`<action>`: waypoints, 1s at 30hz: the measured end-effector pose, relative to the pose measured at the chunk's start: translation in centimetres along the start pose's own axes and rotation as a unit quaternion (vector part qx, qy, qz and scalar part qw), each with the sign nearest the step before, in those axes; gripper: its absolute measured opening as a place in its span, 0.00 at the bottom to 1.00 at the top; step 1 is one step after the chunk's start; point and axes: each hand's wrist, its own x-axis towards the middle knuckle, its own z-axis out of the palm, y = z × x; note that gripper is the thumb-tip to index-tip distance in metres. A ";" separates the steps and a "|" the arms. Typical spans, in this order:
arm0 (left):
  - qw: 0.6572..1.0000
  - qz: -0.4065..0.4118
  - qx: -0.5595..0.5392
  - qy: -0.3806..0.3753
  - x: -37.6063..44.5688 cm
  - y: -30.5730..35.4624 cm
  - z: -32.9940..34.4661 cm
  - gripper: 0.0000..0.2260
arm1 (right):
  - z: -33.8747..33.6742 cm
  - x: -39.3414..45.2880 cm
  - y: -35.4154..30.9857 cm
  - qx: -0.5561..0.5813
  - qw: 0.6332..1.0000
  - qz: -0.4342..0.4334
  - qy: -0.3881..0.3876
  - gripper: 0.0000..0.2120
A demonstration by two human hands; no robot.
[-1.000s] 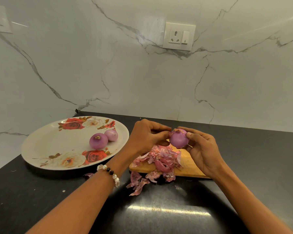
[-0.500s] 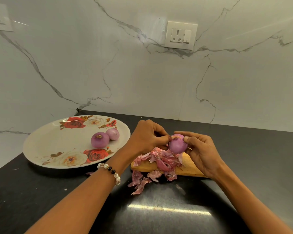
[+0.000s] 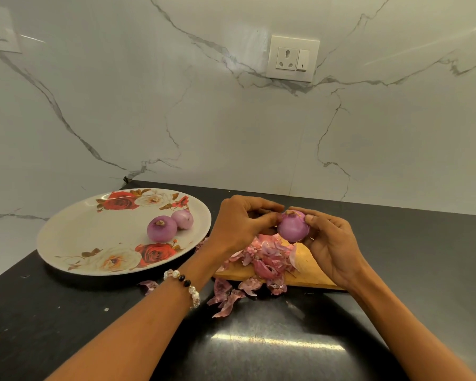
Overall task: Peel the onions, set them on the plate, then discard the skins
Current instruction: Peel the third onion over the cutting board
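head view: your right hand (image 3: 331,243) grips peeled onion (image 3: 292,226) above cutting board (image 3: 305,266); left hand (image 3: 239,224) pinches at its top. two peeled onions (image 3: 162,228) touching on plate (image 3: 74,237), left of board. skins (image 3: 267,257) piled on board, some spilled onto counter (image 3: 423,257).

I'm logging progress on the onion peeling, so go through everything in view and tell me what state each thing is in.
held onion: peeled, gripped by both hands above the board
left hand: pinching the onion's top
right hand: cradling the onion
two onions: peeled, touching, on the plate
plate: flat on the counter
skins: heaped on the board, some on the counter
cutting board: flat, partly covered
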 end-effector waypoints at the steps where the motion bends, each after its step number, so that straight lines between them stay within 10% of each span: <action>1: 1.000 0.008 0.007 -0.005 -0.1 0.2 0.0 0.09 | 0.0 0.0 0.0 -0.001 1.000 0.000 -0.002 0.11; 30: 0.948 0.210 0.240 -0.017 0.1 -0.1 0.1 0.04 | -0.1 0.0 0.7 -0.091 0.996 -0.012 -0.020 0.13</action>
